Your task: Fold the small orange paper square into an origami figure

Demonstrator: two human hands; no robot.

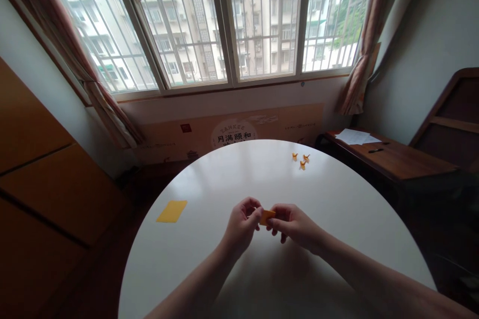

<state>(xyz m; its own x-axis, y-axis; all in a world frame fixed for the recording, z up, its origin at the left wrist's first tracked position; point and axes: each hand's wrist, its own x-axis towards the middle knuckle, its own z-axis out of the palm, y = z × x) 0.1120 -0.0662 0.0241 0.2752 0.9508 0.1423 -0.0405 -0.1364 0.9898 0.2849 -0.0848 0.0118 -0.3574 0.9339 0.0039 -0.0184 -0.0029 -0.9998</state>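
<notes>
A small folded piece of orange-yellow paper (267,217) is held between both hands above the white round table (194,264). My left hand (244,220) pinches its left edge between thumb and fingers. From the other side, my right hand (290,222) grips the right edge, its thumb in front and the lower fingers curled beneath. The fingers cover part of the paper, so its full shape is hidden. Flat on the table to the left lies a yellow sheet of paper (171,211), apart from the hands.
Three small orange folded paper birds (302,165) stand near the table's far right edge. Beyond, a brown wooden side table (407,157) carries white papers (357,136) and a dark pen (375,150). A wooden cabinet (52,169) is at the left, with a barred window ahead.
</notes>
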